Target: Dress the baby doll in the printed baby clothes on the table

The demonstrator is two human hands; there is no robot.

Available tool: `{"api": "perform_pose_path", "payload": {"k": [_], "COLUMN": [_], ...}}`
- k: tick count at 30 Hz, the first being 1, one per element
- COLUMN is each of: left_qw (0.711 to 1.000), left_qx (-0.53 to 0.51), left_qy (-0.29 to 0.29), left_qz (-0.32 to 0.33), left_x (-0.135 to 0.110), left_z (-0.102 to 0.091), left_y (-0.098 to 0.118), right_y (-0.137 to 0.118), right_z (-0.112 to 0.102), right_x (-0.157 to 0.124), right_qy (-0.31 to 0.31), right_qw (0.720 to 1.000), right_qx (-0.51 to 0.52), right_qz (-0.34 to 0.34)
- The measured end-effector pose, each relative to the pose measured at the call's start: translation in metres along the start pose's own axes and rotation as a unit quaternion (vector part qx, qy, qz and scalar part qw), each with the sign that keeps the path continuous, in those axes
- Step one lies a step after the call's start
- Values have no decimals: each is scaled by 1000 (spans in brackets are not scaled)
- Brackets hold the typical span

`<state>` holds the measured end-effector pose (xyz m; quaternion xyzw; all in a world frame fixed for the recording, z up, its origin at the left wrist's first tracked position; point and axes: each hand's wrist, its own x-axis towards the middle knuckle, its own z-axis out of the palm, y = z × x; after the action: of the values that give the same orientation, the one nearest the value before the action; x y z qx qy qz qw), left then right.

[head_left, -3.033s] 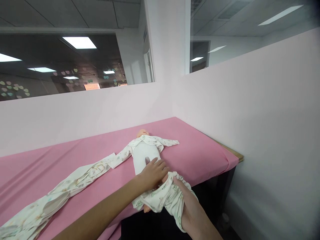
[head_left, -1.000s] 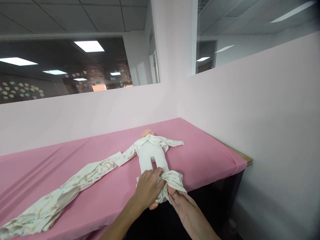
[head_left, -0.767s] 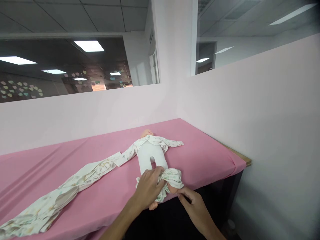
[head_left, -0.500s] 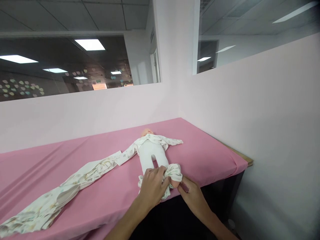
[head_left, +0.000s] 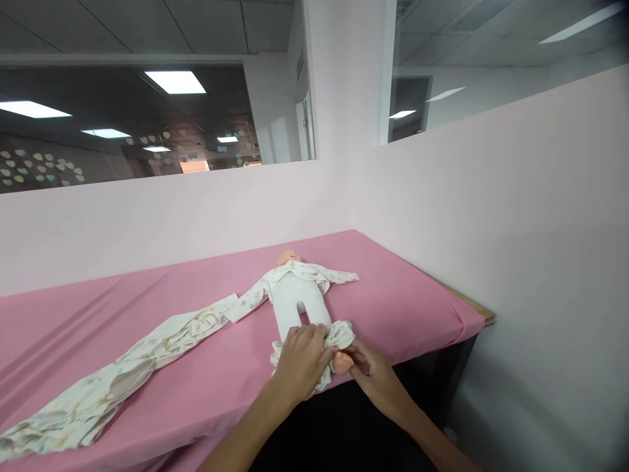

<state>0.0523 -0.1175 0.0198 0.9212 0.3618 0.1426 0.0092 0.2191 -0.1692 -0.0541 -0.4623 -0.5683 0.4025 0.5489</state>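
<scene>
A baby doll [head_left: 297, 298] lies on its back on a table covered with a pink cloth [head_left: 221, 387], its head toward the wall [head_left: 196, 223] and its feet at the near edge. It wears a white, small-patterned long-sleeved shirt [head_left: 295, 267], spread wide at both sleeves and drawn up around the chest, so that the smooth white belly and upper legs show. Patterned pants [head_left: 339, 335] are bunched around the lower legs, well below the hips.

The left hand [head_left: 302, 359] grasps the bunched pants from above, its fingers over the doll's lower leg and its thumb toward the foot [head_left: 343, 362]. This flesh-coloured foot pokes out of the cloth between the two hands. The right hand [head_left: 371, 375] is at the outer side of the same foot, fingers curled against the edge of the pant leg and thumb close to the toes; I cannot tell whether it pinches the cloth or only touches it.

To the left, a second patterned garment [head_left: 140, 360] lies stretched out and rumpled on the pink cloth, its far end touching the cuff of one shirt sleeve. A wooden tabletop corner [head_left: 484, 312] shows beyond the cloth on the right.
</scene>
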Motion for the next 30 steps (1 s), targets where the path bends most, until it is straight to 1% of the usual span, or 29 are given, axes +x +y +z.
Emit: {"api": "perform_pose_path", "payload": {"k": [3, 5, 7, 9, 11, 12, 13, 14, 16, 17, 18, 20, 21, 23, 25, 27, 29, 30], "left_qw": [995, 987, 979, 974, 966, 960, 954, 950, 951, 954, 957, 962, 963, 962, 955, 941, 927, 922], "left_qx": [-94, -147, -177, -193, -215, -227, -236, -242, -235, -227, -222, -228, -237, -256, -267, -278, -290, -296], "left_qy": [-4, -8, -12, -33, -84, -113, -139, -158, -173, -172, -165, -134, -110, -50, 18, 86, 133, 146], "left_qz": [-38, -65, -97, -117, -120, -120, -120, -118, -105, -94, -81, -63, -61, -81, -125, -170, -197, -203], "left_x": [-12, -22, -31, -40, -45, -46, -47, -47, -45, -44, -43, -40, -39, -35, -31, -26, -23, -22], "left_z": [-12, -24, -35, -44, -51, -53, -54, -54, -52, -50, -48, -43, -40, -34, -27, -19, -14, -13], "left_y": [-12, -23, -36, -49, -59, -63, -65, -67, -67, -67, -67, -67, -67, -69, -71, -72, -71, -70], "right_y": [5, 8, 9, 6, -3, -9, -17, -24, -39, -46, -51, -60, -63, -66, -68, -70, -71, -73], "right_z": [-14, -26, -38, -45, -46, -45, -41, -37, -26, -19, -13, -2, 2, 10, 15, 20, 23, 23], "right_x": [5, 9, 14, 22, 32, 38, 43, 49, 58, 63, 67, 74, 78, 87, 97, 106, 113, 115], "right_qy": [-18, -8, 19, 66, 108, 109, 91, 58, -23, -60, -92, -145, -169, -222, -273, -309, -332, -340], "right_qw": [997, 996, 998, 995, 986, 984, 985, 987, 985, 980, 973, 956, 947, 932, 924, 924, 923, 920], "right_qx": [69, 72, 26, -51, -121, -140, -149, -153, -169, -186, -208, -247, -260, -271, -257, -223, -193, -188], "right_qz": [34, 58, 62, 49, 29, 20, 11, 1, -19, -30, -43, -71, -83, -91, -71, -25, 30, 50]}}
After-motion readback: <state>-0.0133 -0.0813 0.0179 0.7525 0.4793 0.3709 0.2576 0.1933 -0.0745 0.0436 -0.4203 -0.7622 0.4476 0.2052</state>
